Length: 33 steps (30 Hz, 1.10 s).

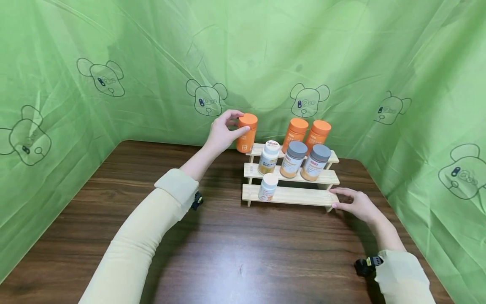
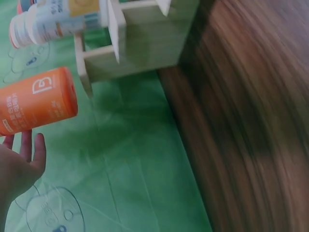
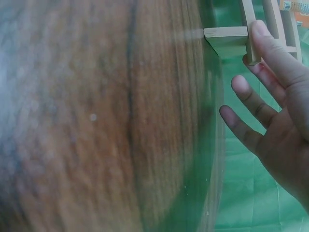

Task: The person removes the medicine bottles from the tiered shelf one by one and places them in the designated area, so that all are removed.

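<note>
My left hand grips an orange bottle near its lid, thumb in front. The bottle is upright at the left end of the top tier of a wooden three-step rack. In the left wrist view, the orange bottle stands out beyond the rack's end, and its base shows. At the rack's right end, my right hand pinches the bottom step. The right wrist view shows the thumb and index finger of that hand on either side of the board, other fingers spread.
Two orange bottles stand on the top tier. The middle tier bears a white-capped bottle and two grey-capped bottles. A small white bottle is on the bottom step's left. Green cloth surrounds the dark wooden table.
</note>
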{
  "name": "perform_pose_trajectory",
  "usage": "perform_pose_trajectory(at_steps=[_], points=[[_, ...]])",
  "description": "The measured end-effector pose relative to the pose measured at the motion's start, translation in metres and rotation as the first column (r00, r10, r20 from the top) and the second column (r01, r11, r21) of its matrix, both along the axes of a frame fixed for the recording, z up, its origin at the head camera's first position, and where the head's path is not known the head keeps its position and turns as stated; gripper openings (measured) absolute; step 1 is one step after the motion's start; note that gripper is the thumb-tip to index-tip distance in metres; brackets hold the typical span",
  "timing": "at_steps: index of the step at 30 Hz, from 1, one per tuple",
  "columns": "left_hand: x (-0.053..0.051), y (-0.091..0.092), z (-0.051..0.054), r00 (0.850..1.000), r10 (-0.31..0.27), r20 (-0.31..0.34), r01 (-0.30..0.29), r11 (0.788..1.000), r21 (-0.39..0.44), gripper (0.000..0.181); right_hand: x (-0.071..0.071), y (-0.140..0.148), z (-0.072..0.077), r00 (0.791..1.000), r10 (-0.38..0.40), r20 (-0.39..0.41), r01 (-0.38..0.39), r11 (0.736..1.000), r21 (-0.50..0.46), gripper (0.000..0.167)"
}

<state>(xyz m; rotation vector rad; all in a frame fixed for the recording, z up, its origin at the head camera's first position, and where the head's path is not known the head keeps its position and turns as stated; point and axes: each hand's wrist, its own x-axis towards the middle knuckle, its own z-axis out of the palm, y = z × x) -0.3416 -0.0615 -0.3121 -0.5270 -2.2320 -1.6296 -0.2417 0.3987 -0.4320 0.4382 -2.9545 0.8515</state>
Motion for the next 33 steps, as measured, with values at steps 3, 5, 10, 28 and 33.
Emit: perform_pose_trajectory(at_steps=[3,5,10,28,33], points=[[-0.001,-0.010,-0.004,1.000,-0.007,-0.002,0.007,1.000,0.004,0.042,0.000,0.000,0.001,1.000,0.006,0.006,-0.007,1.000,0.003,0.051],[-0.001,-0.015,-0.007,1.000,-0.009,-0.003,0.009,1.000,0.008,0.042,0.000,0.000,0.001,1.000,0.009,0.008,-0.009,1.000,-0.001,0.051],[-0.002,-0.028,-0.015,1.000,-0.003,0.000,0.003,1.000,0.008,0.042,0.000,-0.001,0.002,1.000,0.012,0.004,-0.012,1.000,-0.011,0.051],[-0.010,-0.060,-0.057,0.986,0.163,0.044,-0.163,0.987,0.008,0.043,0.003,-0.004,0.002,1.000,0.004,0.012,-0.004,1.000,-0.023,0.051],[-0.014,-0.066,-0.070,0.979,0.201,0.047,-0.201,0.980,0.000,0.042,0.003,-0.003,0.002,1.000,-0.008,0.002,0.008,1.000,-0.017,0.050]])
